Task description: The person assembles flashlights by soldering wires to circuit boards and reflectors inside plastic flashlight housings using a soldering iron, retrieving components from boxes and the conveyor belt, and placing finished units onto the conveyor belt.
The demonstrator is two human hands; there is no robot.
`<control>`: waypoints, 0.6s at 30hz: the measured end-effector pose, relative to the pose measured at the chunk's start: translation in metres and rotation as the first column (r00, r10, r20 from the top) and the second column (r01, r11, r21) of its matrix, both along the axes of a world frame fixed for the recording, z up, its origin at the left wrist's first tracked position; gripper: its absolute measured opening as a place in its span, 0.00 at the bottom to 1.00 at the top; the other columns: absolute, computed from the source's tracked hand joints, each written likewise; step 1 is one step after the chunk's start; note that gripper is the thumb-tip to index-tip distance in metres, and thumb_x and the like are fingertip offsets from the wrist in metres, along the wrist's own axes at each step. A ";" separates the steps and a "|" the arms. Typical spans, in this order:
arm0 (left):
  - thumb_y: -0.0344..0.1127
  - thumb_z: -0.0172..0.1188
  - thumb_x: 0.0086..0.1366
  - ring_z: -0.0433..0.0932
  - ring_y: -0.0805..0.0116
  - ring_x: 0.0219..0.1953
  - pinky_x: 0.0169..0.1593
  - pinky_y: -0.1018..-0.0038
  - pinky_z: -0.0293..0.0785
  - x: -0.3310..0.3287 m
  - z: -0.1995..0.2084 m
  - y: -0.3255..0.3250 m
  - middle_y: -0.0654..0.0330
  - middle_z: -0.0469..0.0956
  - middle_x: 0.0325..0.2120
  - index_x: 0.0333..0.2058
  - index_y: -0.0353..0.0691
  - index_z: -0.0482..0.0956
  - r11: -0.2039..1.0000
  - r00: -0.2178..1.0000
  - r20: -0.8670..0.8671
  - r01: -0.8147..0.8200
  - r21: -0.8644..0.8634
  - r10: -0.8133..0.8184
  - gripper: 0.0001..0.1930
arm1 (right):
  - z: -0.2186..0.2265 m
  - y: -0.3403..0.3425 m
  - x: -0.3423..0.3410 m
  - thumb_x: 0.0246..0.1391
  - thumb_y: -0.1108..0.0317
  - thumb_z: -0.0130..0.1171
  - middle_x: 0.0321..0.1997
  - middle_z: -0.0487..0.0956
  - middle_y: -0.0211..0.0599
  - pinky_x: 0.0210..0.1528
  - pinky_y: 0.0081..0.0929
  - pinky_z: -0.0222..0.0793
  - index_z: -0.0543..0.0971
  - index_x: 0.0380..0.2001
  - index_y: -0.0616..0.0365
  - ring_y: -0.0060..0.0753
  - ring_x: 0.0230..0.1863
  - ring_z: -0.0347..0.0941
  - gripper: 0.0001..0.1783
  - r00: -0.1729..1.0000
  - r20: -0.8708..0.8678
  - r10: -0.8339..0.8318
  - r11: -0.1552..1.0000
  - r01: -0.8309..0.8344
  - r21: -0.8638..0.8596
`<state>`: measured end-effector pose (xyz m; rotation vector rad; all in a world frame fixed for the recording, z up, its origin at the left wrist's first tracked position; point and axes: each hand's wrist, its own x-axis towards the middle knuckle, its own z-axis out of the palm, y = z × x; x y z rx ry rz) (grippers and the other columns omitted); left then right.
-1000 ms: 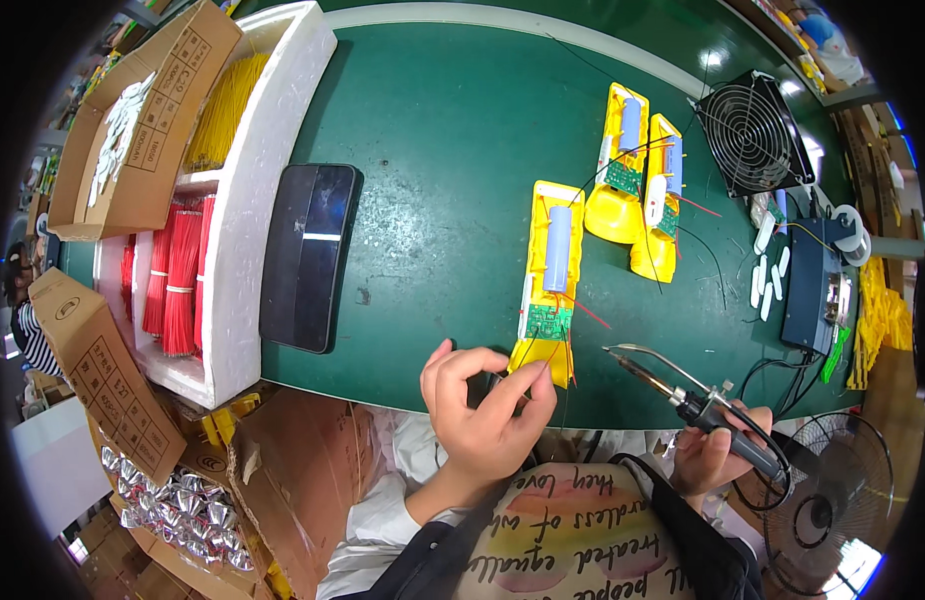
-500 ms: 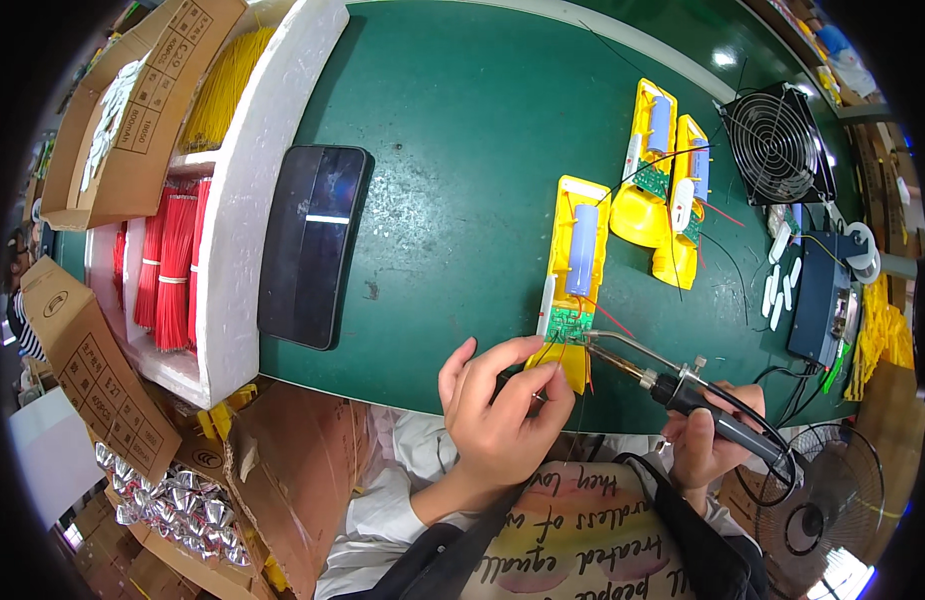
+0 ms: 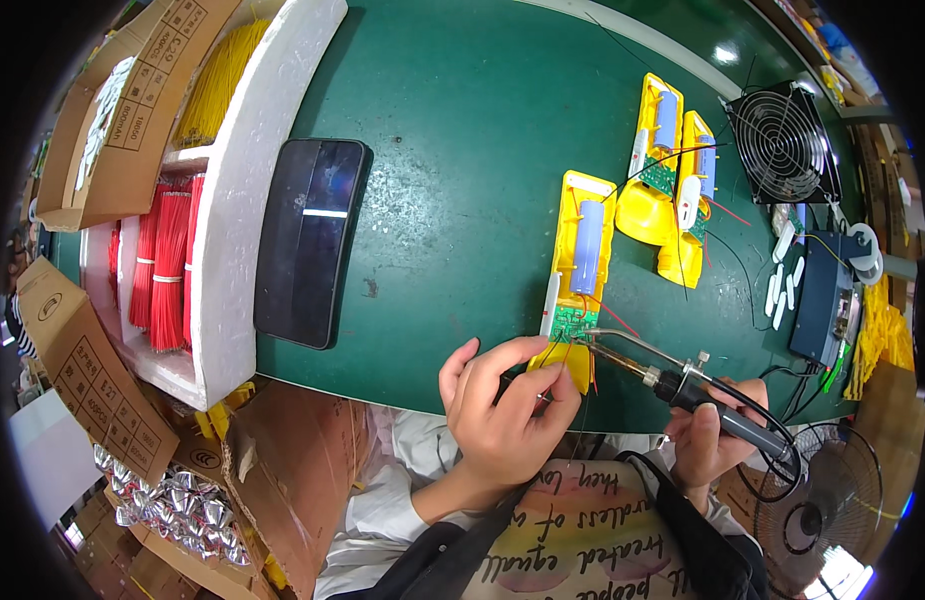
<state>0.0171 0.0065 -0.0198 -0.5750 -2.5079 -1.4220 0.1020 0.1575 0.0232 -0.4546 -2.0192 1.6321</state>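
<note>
A yellow plastic housing (image 3: 595, 270) lies near the table's front edge, with a blue cylindrical battery (image 3: 587, 247) inside and a green circuit board (image 3: 570, 324) at its near end. My right hand (image 3: 717, 428) grips a soldering iron (image 3: 717, 418) with a thin metal feed tube beside its shaft; the tip meets the board. My left hand (image 3: 510, 405) is closed at the housing's lower left, thumb and forefinger pinched beside the board. Thin wires run by those fingertips, but what exactly they pinch is too small to make out.
Two more yellow housings (image 3: 634, 212) lie farther back, beside a black fan (image 3: 782, 140). A dark soldering station (image 3: 820, 300) and white strips (image 3: 779, 295) are at right. Left are a black phone-like slab (image 3: 312, 245) and a white foam box (image 3: 232, 255) of red wires (image 3: 169, 270).
The view has shifted very slightly. Both hands and the iron stay nearly in place, with the tip still at the board.
</note>
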 end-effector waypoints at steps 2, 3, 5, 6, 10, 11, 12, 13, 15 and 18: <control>0.24 0.61 0.35 0.73 0.68 0.28 0.43 0.63 0.63 0.000 0.000 0.000 0.61 0.74 0.27 0.21 0.41 0.74 1.000 1.000 -0.004 0.004 0.000 -0.004 0.10 | 0.000 0.000 0.000 0.46 0.72 0.53 0.17 0.70 0.44 0.14 0.14 0.63 0.61 0.31 0.65 0.21 0.12 0.66 0.13 1.000 0.010 -0.010 1.000 0.010 -0.004; 0.24 0.61 0.35 0.73 0.68 0.28 0.43 0.63 0.63 0.000 0.000 0.001 0.61 0.74 0.27 0.21 0.41 0.74 1.000 1.000 -0.004 0.005 0.000 -0.005 0.10 | 0.000 0.000 0.000 0.46 0.72 0.53 0.17 0.70 0.43 0.14 0.14 0.63 0.61 0.31 0.65 0.21 0.12 0.66 0.13 1.000 0.007 -0.012 1.000 0.012 0.000; 0.24 0.61 0.35 0.73 0.68 0.28 0.43 0.63 0.63 0.000 0.000 0.001 0.61 0.74 0.27 0.21 0.41 0.74 1.000 1.000 -0.004 0.000 0.004 0.000 0.09 | 0.000 -0.001 0.000 0.46 0.71 0.53 0.16 0.70 0.43 0.14 0.14 0.62 0.61 0.31 0.65 0.21 0.12 0.66 0.13 1.000 0.002 -0.013 1.000 0.013 0.002; 0.24 0.61 0.35 0.73 0.68 0.28 0.43 0.63 0.63 0.000 0.000 0.001 0.61 0.74 0.27 0.21 0.41 0.74 1.000 1.000 -0.004 -0.001 0.004 0.001 0.09 | -0.001 -0.001 0.000 0.46 0.71 0.53 0.16 0.70 0.43 0.14 0.14 0.62 0.61 0.30 0.65 0.21 0.12 0.66 0.13 1.000 -0.012 -0.015 1.000 0.015 0.008; 0.24 0.61 0.35 0.73 0.68 0.29 0.43 0.63 0.63 0.000 -0.001 0.000 0.61 0.74 0.27 0.21 0.41 0.74 1.000 1.000 -0.004 0.001 0.003 -0.001 0.09 | 0.000 -0.002 -0.001 0.46 0.71 0.53 0.16 0.70 0.43 0.14 0.14 0.62 0.61 0.30 0.65 0.21 0.12 0.65 0.13 0.999 -0.031 -0.035 0.999 0.035 -0.002; 0.24 0.61 0.35 0.73 0.68 0.29 0.43 0.63 0.63 0.000 -0.001 0.000 0.60 0.74 0.27 0.20 0.41 0.74 1.000 1.000 -0.006 0.000 0.004 0.000 0.09 | 0.000 -0.002 -0.001 0.46 0.71 0.53 0.16 0.70 0.43 0.14 0.14 0.62 0.61 0.30 0.65 0.21 0.12 0.65 0.13 0.999 -0.031 -0.035 0.999 0.035 -0.002; 0.24 0.61 0.35 0.73 0.68 0.29 0.43 0.63 0.63 0.000 -0.001 0.000 0.60 0.74 0.27 0.20 0.41 0.74 1.000 1.000 -0.006 0.000 0.004 0.000 0.09 | 0.000 -0.001 -0.001 0.46 0.72 0.53 0.17 0.70 0.43 0.14 0.14 0.63 0.61 0.30 0.64 0.21 0.12 0.66 0.13 0.999 -0.025 -0.023 1.000 0.023 0.002; 0.24 0.61 0.35 0.73 0.67 0.29 0.43 0.63 0.63 0.000 0.000 0.000 0.60 0.74 0.27 0.20 0.41 0.74 1.000 1.000 -0.004 0.002 0.005 -0.002 0.09 | 0.000 -0.001 -0.001 0.46 0.72 0.53 0.17 0.70 0.43 0.14 0.14 0.63 0.61 0.30 0.64 0.21 0.13 0.66 0.13 1.000 -0.019 -0.011 1.000 0.011 0.006; 0.24 0.61 0.35 0.73 0.67 0.29 0.43 0.63 0.63 0.000 -0.001 0.001 0.60 0.74 0.27 0.20 0.40 0.74 1.000 1.000 -0.002 0.005 0.004 -0.005 0.09 | -0.001 0.000 0.000 0.46 0.72 0.53 0.17 0.70 0.43 0.15 0.15 0.63 0.61 0.31 0.64 0.21 0.13 0.66 0.13 1.000 -0.014 0.002 1.000 -0.002 0.012; 0.24 0.61 0.35 0.73 0.67 0.29 0.43 0.63 0.63 0.000 -0.001 0.001 0.60 0.74 0.27 0.20 0.40 0.74 1.000 1.000 -0.007 0.002 0.009 -0.002 0.09 | -0.001 0.000 0.000 0.46 0.72 0.53 0.17 0.70 0.43 0.15 0.15 0.63 0.61 0.31 0.64 0.21 0.14 0.66 0.13 1.000 -0.009 0.020 1.000 -0.020 0.019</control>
